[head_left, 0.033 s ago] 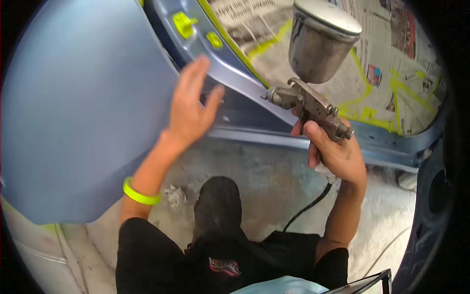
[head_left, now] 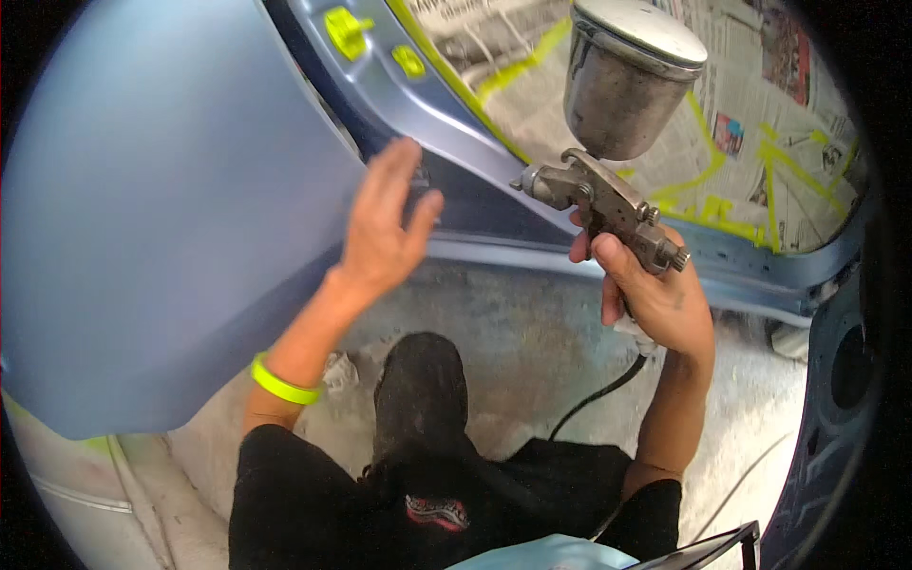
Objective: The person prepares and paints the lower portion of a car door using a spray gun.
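My right hand (head_left: 665, 309) is wrapped round the grip of a metal spray gun (head_left: 617, 214). A lidded metal paint cup (head_left: 627, 100) tops the gun, and its nozzle points left. From the bottom of the grip a black air hose (head_left: 600, 399) curves down. My left hand (head_left: 380, 242), fingers stretched out and slightly blurred, holds nothing. It is near the edge of a large blue car body panel (head_left: 180, 209), in front of the blue door-opening frame (head_left: 484, 190); whether it touches either I cannot tell.
Newspaper (head_left: 532, 119) edged with yellow-green masking tape (head_left: 708, 180) covers the opening beyond the frame. Yellow-green tape also wraps a fitting (head_left: 346, 33). A dark blue panel (head_left: 836, 399) rises at the right. Crumpled paper (head_left: 339, 372) lies on the stained floor (head_left: 522, 323) beside my shoe.
My left hand has shifted slightly right and down in the picture, with its fingers still apart. My right hand keeps hold of the spray gun almost in place. The car parts shift slightly in view.
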`<control>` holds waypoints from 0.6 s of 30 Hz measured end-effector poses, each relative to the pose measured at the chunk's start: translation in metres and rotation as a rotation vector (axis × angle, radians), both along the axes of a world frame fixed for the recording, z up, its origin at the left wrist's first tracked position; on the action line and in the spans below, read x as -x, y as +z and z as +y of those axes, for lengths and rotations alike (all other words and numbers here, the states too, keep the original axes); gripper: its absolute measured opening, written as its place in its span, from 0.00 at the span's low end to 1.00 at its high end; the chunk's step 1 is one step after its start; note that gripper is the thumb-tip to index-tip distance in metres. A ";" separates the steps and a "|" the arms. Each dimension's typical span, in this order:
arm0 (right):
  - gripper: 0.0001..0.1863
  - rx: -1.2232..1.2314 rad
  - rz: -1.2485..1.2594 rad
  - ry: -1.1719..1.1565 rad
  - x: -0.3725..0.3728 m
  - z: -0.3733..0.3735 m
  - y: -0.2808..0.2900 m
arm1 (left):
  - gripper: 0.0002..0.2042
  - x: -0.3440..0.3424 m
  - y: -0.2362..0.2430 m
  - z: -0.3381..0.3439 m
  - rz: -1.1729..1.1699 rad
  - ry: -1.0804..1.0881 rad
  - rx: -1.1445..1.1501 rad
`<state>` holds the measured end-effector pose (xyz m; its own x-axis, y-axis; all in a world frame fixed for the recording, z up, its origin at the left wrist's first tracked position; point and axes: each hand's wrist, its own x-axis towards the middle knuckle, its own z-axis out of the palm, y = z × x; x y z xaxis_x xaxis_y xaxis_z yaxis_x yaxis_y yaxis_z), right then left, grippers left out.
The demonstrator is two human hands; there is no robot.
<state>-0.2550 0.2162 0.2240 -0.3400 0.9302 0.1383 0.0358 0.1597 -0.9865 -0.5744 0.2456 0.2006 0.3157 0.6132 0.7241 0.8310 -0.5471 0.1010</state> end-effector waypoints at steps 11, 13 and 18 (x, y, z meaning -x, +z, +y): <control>0.33 0.250 -0.131 -0.093 -0.024 -0.084 -0.087 | 0.45 -0.001 -0.220 0.004 0.305 0.064 0.304; 0.34 0.259 -0.078 -0.118 -0.025 -0.090 -0.095 | 0.44 0.018 -0.226 -0.003 0.327 0.215 0.336; 0.34 0.224 -0.042 -0.143 -0.017 -0.090 -0.113 | 0.45 0.030 -0.231 -0.008 0.013 0.357 0.201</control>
<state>-0.2381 0.1262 0.1113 -0.2045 0.9749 -0.0875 0.0842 -0.0715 -0.9939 -0.6047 0.2377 -0.0304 0.0658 0.8146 0.5763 0.9670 -0.1945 0.1644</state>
